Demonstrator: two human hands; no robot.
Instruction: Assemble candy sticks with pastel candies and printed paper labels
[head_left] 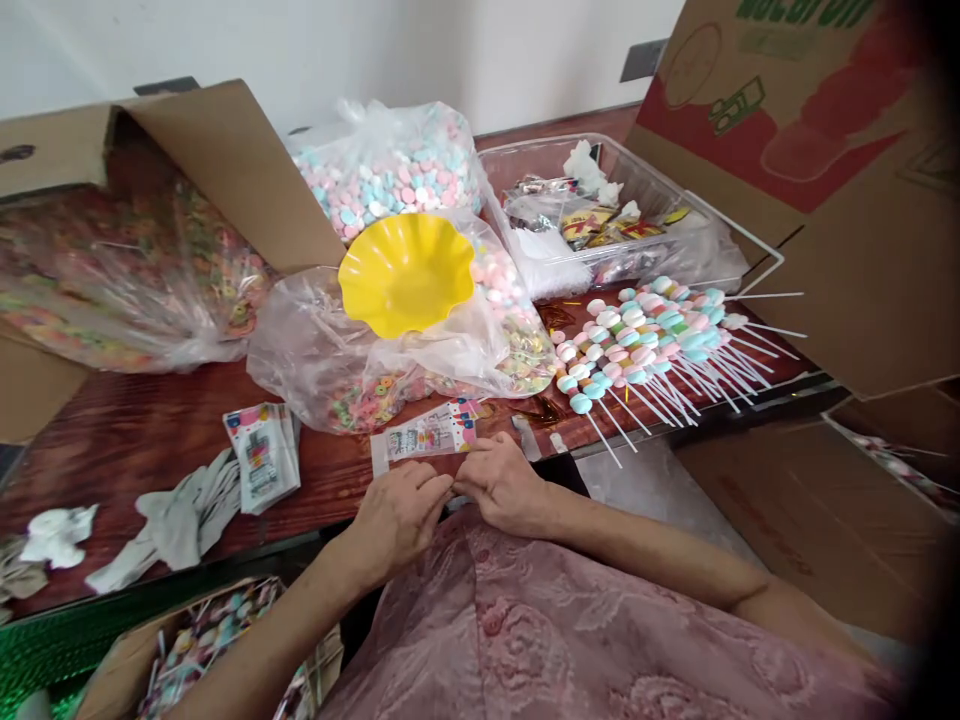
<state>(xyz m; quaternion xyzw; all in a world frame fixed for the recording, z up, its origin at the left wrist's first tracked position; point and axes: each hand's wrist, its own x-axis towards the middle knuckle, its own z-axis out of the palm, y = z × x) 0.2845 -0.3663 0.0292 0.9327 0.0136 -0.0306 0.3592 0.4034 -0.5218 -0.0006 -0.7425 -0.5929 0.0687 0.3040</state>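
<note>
My left hand (401, 508) and my right hand (504, 485) meet at the table's front edge, fingers curled and fingertips close together. Whatever lies between the fingertips is too small or hidden to make out. Just beyond them a clear printed candy bag (424, 437) lies flat on the table. To its left rests a stack of similar printed bags (262, 458). On the right, many pastel candy skewers (645, 340) lie in a pile, their white sticks pointing toward the front edge.
A yellow wavy bowl (409, 275) sits on open plastic bags of candy (375, 395). Behind stands a bag of pastel candies (390, 175). A clear bin (607, 240) holds wrapped packets. Cardboard boxes (795, 180) flank the table. Grey gloves (180, 515) lie left; a box of skewers (217, 640) sits below.
</note>
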